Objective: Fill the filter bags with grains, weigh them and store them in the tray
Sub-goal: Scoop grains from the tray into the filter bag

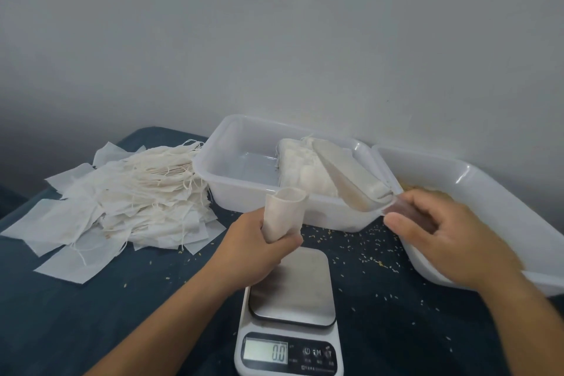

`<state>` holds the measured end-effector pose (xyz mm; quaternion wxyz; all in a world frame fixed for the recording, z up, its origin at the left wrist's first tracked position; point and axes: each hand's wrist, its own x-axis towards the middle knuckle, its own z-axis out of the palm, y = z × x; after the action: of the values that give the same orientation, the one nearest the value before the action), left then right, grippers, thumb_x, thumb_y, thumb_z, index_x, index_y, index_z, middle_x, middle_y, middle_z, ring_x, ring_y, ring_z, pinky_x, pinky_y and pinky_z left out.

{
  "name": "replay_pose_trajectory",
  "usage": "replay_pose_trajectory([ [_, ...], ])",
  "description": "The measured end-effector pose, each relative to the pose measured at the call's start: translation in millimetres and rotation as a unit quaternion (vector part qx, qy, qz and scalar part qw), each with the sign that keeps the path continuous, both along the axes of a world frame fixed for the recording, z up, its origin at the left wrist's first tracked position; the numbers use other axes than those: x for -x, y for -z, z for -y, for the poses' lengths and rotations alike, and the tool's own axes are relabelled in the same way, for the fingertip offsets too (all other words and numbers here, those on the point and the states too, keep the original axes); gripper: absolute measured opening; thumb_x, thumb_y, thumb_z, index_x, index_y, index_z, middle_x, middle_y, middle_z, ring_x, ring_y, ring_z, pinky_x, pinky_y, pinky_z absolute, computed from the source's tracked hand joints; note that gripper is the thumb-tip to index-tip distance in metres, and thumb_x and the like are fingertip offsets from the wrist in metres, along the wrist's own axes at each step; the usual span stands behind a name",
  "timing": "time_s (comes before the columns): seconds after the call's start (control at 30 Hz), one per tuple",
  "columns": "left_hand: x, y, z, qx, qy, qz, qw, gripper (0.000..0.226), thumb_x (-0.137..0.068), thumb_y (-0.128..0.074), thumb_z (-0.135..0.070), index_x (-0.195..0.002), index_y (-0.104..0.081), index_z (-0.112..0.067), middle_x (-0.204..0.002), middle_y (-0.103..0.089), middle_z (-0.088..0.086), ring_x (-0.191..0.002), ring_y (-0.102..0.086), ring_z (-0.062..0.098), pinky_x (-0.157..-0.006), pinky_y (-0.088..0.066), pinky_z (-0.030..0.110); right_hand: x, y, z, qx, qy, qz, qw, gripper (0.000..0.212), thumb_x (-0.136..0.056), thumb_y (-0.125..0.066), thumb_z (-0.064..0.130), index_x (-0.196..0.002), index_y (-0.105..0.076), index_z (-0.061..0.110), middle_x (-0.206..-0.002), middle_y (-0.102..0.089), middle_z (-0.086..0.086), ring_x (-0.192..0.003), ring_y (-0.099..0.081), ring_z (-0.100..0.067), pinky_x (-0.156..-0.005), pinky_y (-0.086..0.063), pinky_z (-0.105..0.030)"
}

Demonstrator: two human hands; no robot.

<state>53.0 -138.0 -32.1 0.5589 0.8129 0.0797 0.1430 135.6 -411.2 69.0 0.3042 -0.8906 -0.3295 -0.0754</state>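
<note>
**Trainee:** How should the fill be done?

**Instructor:** The left hand [259, 246] grips an empty filter bag [283, 212] upright, mouth open, above the scale [290, 311], which reads zero. Keep the mouth round and steady. The right hand [442, 232] pinches a clear scoop [366, 189], just right of the bag. My judgement: tip the scoop slowly, spout inside the mouth, since grains [351, 256] already lie scattered between the hands.

**Trainee:** Where does everything sit?

**Instructor:** Far left of the left hand, a heap of empty bags [131, 192]. Beyond both hands, the tray [232, 189] holding filled bags [305, 168]. Under the right hand, the grain tub [488, 192].

**Trainee:** And the surroundings?

**Instructor:** A dark blue surface [91, 314] against a plain pale wall [274, 40].
</note>
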Motion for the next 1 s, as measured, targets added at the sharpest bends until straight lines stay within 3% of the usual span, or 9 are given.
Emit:
replay_pose_trajectory([
  [0.07,0,0,0,0.006,0.008,-0.001,1.0,0.022,-0.077,-0.075,-0.046,-0.08,-0.064,-0.027,-0.06,-0.063,-0.013,-0.052,-0.056,0.001,-0.051,-0.044,0.016,1,14,-13,-0.025,0.012,-0.001,1.0,0.035,-0.074,-0.057,0.079,-0.094,-0.065,0.05,-0.073,-0.066,0.017,-0.059,-0.056,-0.001,-0.052,-0.045,-0.015],
  [0.13,1,0,1,0.002,0.022,-0.001,1.0,0.022,-0.078,-0.076,-0.046,-0.081,-0.064,-0.027,-0.059,-0.061,-0.015,-0.052,-0.054,0.0,-0.052,-0.043,0.015,2,28,-30,-0.069,0.005,-0.035,0.997,0.034,-0.072,-0.065,0.072,-0.088,-0.064,0.043,-0.07,-0.064,0.019,-0.058,-0.057,0.002,-0.053,-0.043,-0.008],
  [0.3,3,-1,3,-0.019,0.091,0.021,0.995,0.016,-0.087,-0.077,-0.037,-0.086,-0.066,-0.025,-0.072,-0.065,-0.007,-0.064,-0.055,0.004,-0.061,-0.045,0.025,5,50,-68,-0.144,-0.085,-0.168,0.972,0.026,-0.077,-0.081,0.051,-0.092,-0.061,0.041,-0.104,-0.075,0.014,-0.086,-0.072,-0.008,-0.061,-0.055,-0.02],
  [0.4,4,-1,7,-0.015,0.138,0.038,0.99,0.013,-0.09,-0.076,-0.033,-0.098,-0.069,-0.025,-0.084,-0.07,0.002,-0.072,-0.063,0.016,-0.067,-0.053,0.04,9,57,-76,-0.18,-0.102,-0.192,0.959,0.025,-0.084,-0.082,0.035,-0.094,-0.06,0.03,-0.101,-0.074,0.005,-0.086,-0.071,-0.02,-0.057,-0.059,-0.031],
  [0.47,5,-1,9,-0.032,0.152,0.042,0.987,0.019,-0.091,-0.076,-0.035,-0.103,-0.069,-0.023,-0.088,-0.07,0.004,-0.076,-0.066,0.019,-0.07,-0.054,0.046,12,59,-76,-0.2,-0.092,-0.175,0.96,0.027,-0.086,-0.081,0.03,-0.1,-0.061,0.019,-0.099,-0.071,-0.003,-0.091,-0.069,-0.024,-0.069,-0.062,-0.038],
  [0.63,6,-5,2,-0.028,0.182,0.087,0.979,0.034,-0.082,-0.082,-0.043,-0.113,-0.07,-0.032,-0.108,-0.075,-0.006,-0.099,-0.072,0.016,-0.084,-0.057,0.027,19,64,-65,-0.238,-0.109,-0.182,0.948,0.041,-0.088,-0.079,0.021,-0.104,-0.053,-0.006,-0.091,-0.054,-0.029,-0.082,-0.057,-0.043,-0.073,-0.053,-0.051],
  [0.77,5,-5,-1,0.051,0.185,0.107,0.976,0.02,-0.084,-0.079,-0.033,-0.1,-0.073,-0.024,-0.093,-0.075,0.0,-0.084,-0.071,0.012,-0.074,-0.054,0.022,23,68,-58,-0.237,-0.117,-0.196,0.944,0.036,-0.085,-0.08,0.026,-0.101,-0.057,0.003,-0.086,-0.057,-0.023,-0.07,-0.054,-0.028,-0.064,-0.05,-0.033],
  [0.87,5,-2,-3,0.068,0.178,0.088,0.978,0.015,-0.083,-0.076,-0.036,-0.09,-0.072,-0.023,-0.08,-0.072,-0.001,-0.073,-0.067,0.013,-0.068,-0.053,0.025,23,72,-54,-0.227,-0.116,-0.208,0.945,0.04,-0.083,-0.078,0.031,-0.102,-0.058,0.002,-0.087,-0.055,-0.026,-0.067,-0.048,-0.025,-0.058,-0.046,-0.03],
  [1.0,3,-1,-6,0.084,0.202,0.049,0.975,0.016,-0.083,-0.077,-0.035,-0.093,-0.072,-0.024,-0.081,-0.072,-0.003,-0.069,-0.067,0.011,-0.061,-0.053,0.024,18,77,-53,-0.196,-0.104,-0.217,0.951,0.026,-0.088,-0.079,0.023,-0.098,-0.06,0.008,-0.083,-0.06,-0.014,-0.066,-0.053,-0.013,-0.056,-0.047,-0.023],
])
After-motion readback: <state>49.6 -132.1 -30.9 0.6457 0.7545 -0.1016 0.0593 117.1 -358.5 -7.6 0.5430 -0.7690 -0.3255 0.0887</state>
